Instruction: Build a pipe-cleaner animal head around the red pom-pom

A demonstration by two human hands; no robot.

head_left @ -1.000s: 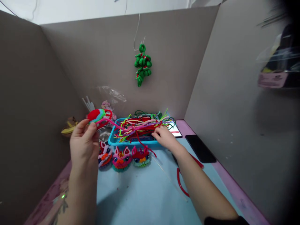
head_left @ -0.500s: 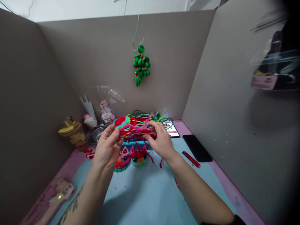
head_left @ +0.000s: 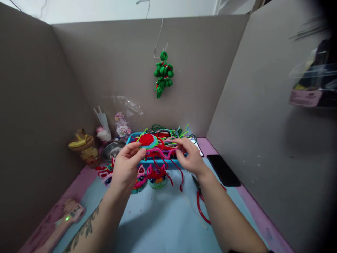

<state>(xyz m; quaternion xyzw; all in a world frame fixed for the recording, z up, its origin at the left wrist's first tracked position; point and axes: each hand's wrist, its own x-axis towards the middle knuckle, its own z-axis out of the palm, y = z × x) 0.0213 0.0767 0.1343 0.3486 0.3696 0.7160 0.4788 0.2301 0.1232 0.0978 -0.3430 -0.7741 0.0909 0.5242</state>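
Observation:
My left hand [head_left: 126, 164] pinches the near-left edge of a round yarn piece [head_left: 146, 140] with a red middle and a blue and green rim. A pink yarn strand [head_left: 159, 151] stretches from this piece toward my right hand [head_left: 191, 156]. That hand's thumb and fingers are closed on the strand's far part. Both hands are raised over the near side of a blue tray [head_left: 151, 163] heaped with loose yarn. Just in front of the tray sit a red and green yarn animal head [head_left: 157, 178] and a pink one [head_left: 139, 183], partly behind my left forearm.
Red-handled scissors [head_left: 199, 200] lie partly under my right forearm. A black phone [head_left: 223, 170] rests at the right. Left stand a metal bowl [head_left: 112, 149], a yellow-lidded cup [head_left: 85, 147] and a pink handheld device [head_left: 71, 214]. Grey partitions enclose the table; a green yarn ornament [head_left: 163, 73] hangs behind.
My hands have moved farther apart, and the round piece now faces up more fully. The view has shifted slightly. The scissors show more; my right forearm now covers most of the red cutter.

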